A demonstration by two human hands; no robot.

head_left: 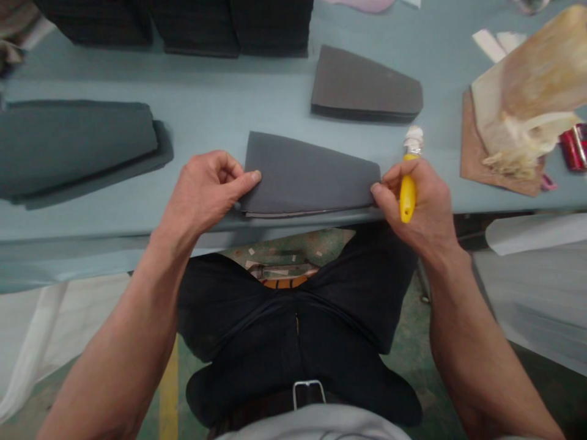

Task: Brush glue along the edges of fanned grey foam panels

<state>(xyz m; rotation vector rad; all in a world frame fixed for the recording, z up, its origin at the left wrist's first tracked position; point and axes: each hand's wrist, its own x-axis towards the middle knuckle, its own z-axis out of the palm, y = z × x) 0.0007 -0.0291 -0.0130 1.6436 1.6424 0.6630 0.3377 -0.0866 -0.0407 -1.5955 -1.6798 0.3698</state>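
A dark grey tapered panel (312, 174), apparently of sheet material, lies near the table's front edge, with a pale layer showing along its lower side. My left hand (206, 189) pinches its wide left end between thumb and fingers. At the narrow right end, the thumb and fingertips of my right hand (417, 195) grip the panel's edge. That same hand also holds a yellow-handled brush (407, 195), its white-coated bristles pointing away from me. Beyond the panel sits a stack of similar grey tapered pieces (367, 82).
Dark green tapered pieces (77, 150) lie at the left of the blue-green table (206, 91). Tall black stacks (197, 24) stand at the back. To the right, a glue-crusted container (536, 91) rests on a brown board (472, 146), beside a red can (574, 146).
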